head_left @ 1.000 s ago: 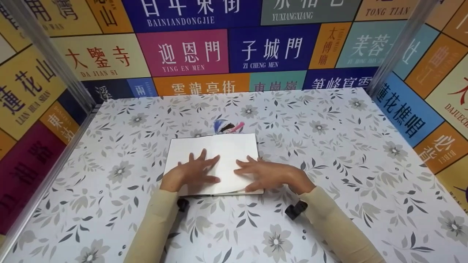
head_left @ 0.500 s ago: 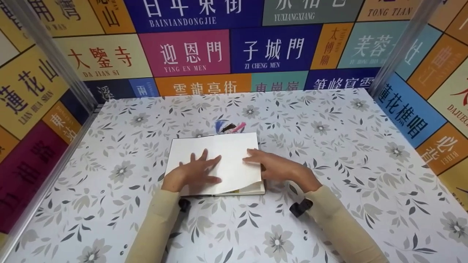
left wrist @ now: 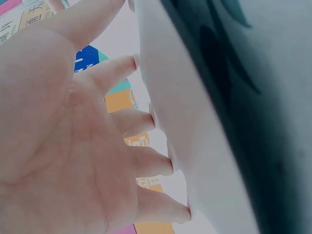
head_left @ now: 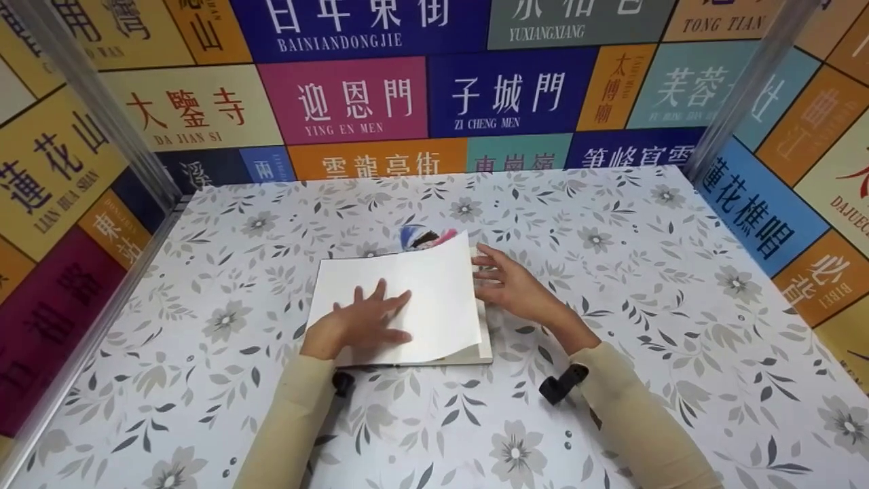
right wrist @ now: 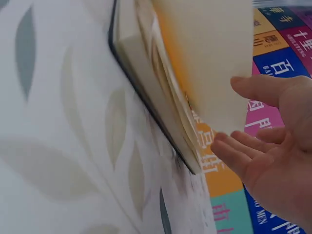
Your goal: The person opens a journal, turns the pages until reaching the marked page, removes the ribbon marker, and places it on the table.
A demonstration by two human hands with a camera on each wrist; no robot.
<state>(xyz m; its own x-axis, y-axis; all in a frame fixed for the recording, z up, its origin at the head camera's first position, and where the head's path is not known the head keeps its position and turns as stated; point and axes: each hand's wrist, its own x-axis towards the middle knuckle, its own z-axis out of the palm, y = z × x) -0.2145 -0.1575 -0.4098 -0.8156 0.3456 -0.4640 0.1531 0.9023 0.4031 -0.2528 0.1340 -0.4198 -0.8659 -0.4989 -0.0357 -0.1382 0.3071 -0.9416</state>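
An open book (head_left: 485, 352) with blank white pages and a dark cover edge lies on the table. My left hand (head_left: 360, 316) rests spread on the left page, its fingertips pressing the paper in the left wrist view. Along the right side, a page (head_left: 445, 292) stands lifted and bowed, its far corner highest. My right hand (head_left: 519, 288) is at that page's right edge, with fingers loosely bent. In the right wrist view the thumb (right wrist: 243, 87) and fingertips touch the raised page's underside, near its edge; the stacked pages (right wrist: 146, 63) below fan slightly apart.
Just behind the book is a small blue, black and pink object (head_left: 417, 236), partly hidden by the raised page. White floral cloth covers the table (head_left: 611, 285). Colourful panels with printed characters (head_left: 343, 95) stand at the back and sides. Each wrist carries a black device (head_left: 563, 384).
My right hand has slid from lying on the right page out to its edge and further back. The page has risen and curved leftward. My left hand has stayed in place.
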